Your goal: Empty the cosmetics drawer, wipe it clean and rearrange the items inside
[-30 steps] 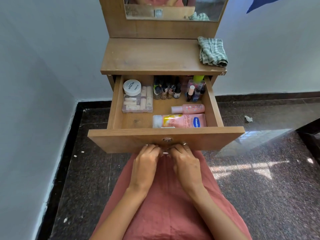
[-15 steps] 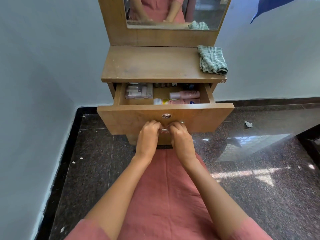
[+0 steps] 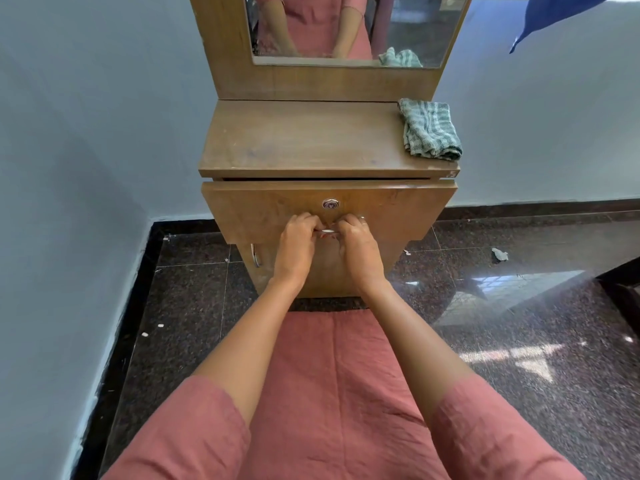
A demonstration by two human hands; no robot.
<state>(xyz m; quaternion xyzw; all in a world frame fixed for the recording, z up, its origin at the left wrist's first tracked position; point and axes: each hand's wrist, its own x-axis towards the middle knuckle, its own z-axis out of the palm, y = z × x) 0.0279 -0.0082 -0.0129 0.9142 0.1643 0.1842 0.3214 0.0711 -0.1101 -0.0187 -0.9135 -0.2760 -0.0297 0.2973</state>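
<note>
The wooden drawer (image 3: pixel 398 206) of the dressing unit is almost fully pushed in, with only a thin dark gap under the top. Its cosmetics are hidden inside. My left hand (image 3: pixel 298 242) and my right hand (image 3: pixel 356 244) are side by side, both gripping the metal drawer handle (image 3: pixel 327 231) just below the round lock (image 3: pixel 330 204). A folded green checked cloth (image 3: pixel 429 133) lies on the right end of the wooden top (image 3: pixel 294 140).
A mirror (image 3: pixel 356 29) stands above the top and reflects my arms. Below the drawer is a cabinet door with a metal handle (image 3: pixel 255 256). Walls close in on the left and behind. The dark granite floor (image 3: pixel 519 323) carries small scraps.
The drawer has slid from wide open to nearly shut, hiding the bottles and boxes. Both hands stayed on the handle and moved forward with it.
</note>
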